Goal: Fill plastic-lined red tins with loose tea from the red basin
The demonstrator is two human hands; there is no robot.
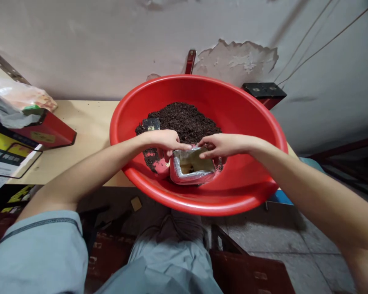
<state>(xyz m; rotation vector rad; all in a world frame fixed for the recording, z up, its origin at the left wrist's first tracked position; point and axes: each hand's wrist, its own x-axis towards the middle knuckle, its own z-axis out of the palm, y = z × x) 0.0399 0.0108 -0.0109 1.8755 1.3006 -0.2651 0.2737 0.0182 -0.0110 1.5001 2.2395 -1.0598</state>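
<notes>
A wide red plastic basin (251, 110) holds a heap of dark, loose, leaf-like material (184, 118). In the basin stands an open pinkish-red box (190, 179) with a shiny plastic bag lining (177, 165) folded over its rim. My left hand (164, 141) is at the box's upper left corner, index finger stretched along the rim and the other fingers curled. On the far right part of the rim, my right hand (222, 145) pinches the lining, thumb inside the opening. A black-topped red piece (151, 124) lies beside my left hand, partly covered by dark material.
The basin rests on a pale wooden table (88, 118) against a wall with peeling paint. At left are a red box (53, 132), a clear plastic bag (27, 94) and a printed carton (3, 159). Behind the basin's right rim sits a black-topped red box (263, 90).
</notes>
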